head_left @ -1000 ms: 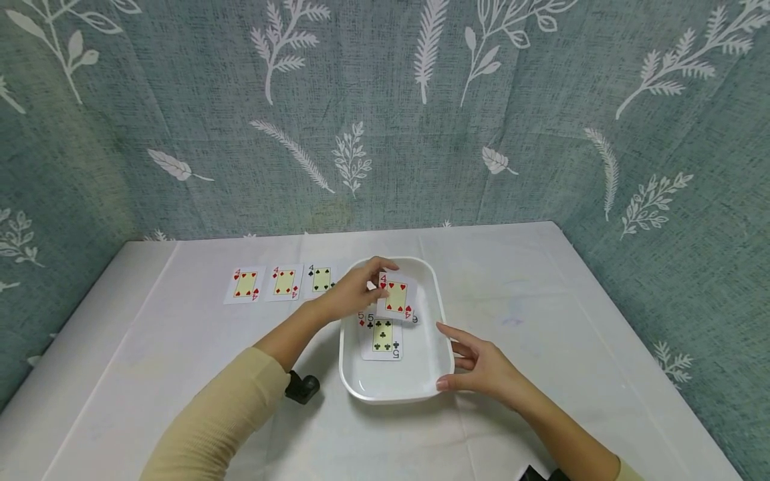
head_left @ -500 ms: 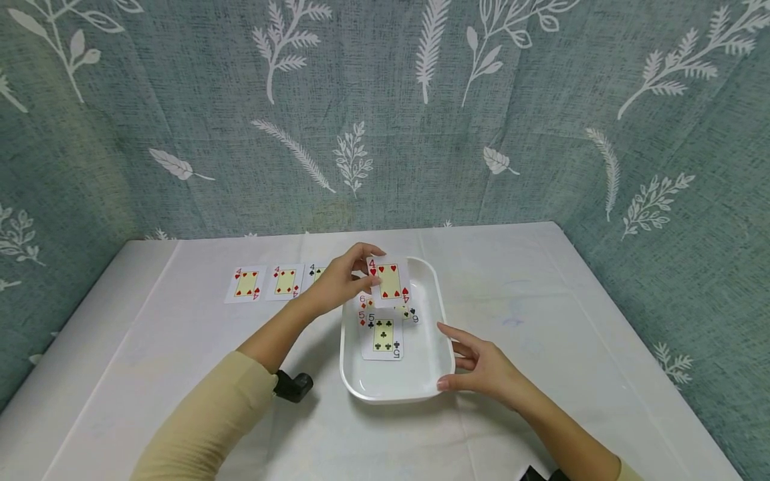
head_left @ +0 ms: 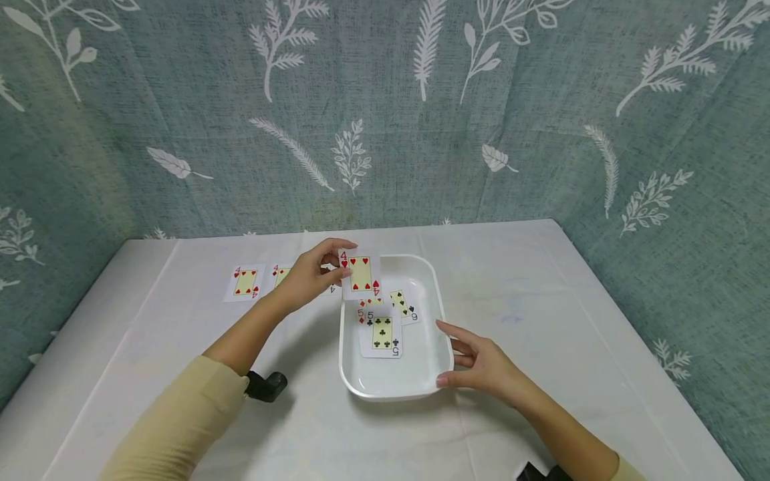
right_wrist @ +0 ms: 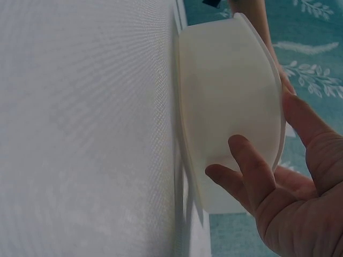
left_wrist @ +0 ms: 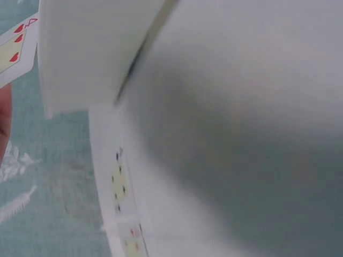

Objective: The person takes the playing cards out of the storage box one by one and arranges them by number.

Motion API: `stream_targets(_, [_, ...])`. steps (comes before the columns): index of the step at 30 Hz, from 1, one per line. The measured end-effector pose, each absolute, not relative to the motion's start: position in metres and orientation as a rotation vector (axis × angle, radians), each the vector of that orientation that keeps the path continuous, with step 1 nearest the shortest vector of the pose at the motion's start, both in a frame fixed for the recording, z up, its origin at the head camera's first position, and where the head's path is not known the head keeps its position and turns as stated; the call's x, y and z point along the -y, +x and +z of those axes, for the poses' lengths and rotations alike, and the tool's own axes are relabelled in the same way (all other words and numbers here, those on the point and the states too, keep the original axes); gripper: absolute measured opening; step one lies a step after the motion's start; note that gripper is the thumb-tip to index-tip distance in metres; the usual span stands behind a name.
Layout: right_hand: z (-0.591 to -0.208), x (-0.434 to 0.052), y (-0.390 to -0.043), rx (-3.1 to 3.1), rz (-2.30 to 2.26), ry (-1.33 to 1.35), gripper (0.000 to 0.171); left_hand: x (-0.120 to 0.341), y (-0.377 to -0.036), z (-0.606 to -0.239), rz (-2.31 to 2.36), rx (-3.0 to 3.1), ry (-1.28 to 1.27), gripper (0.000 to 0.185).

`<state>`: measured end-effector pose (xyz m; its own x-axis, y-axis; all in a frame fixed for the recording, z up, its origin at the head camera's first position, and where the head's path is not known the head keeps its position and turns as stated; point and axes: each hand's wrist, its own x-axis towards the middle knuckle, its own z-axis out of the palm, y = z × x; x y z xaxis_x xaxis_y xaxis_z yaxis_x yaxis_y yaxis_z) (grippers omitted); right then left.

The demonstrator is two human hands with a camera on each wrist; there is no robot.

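My left hand point(head_left: 309, 279) pinches a four of hearts playing card point(head_left: 361, 275) by its left edge, above the back left of a white plastic tray point(head_left: 443, 304). That card's corner also shows in the left wrist view. Inside the tray, a five of clubs point(head_left: 382, 336) overlaps other cards, and a black-suited card point(head_left: 402, 305) lies slanted behind it. At the tray's right side, my right hand point(head_left: 481, 361) holds the rim, with fingers against the outer wall point(right_wrist: 225, 91) in the right wrist view.
A red four point(head_left: 244, 284) lies at the left of a row on the white tablecloth point(head_left: 150, 321). My left hand partly covers another red four point(head_left: 280, 272) and the card beyond it. A leaf-patterned cloth point(head_left: 385, 120) hangs behind.
My left hand has lifted the four of hearts and carried it left, from over the middle of the tray to its back left edge. The right hand has stayed at the tray's right side.
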<state>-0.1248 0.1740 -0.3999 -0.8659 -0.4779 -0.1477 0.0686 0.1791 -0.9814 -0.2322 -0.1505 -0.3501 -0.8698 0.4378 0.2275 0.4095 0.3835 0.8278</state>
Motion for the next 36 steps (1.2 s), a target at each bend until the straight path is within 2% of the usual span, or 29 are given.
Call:
stream_targets(19, [-0.398, -0.174, -0.125, -2.070, -1.709, -0.388, 0.094, 0.204, -0.231, -0.340, 1.453, -2.784, 0.768, 0.049])
stream_targets(36, [-0.399, -0.175, -0.125, -2.052, -1.728, -0.353, 0.093, 0.244, -0.227, -0.335, 1.334, -2.921, 0.586, 0.046])
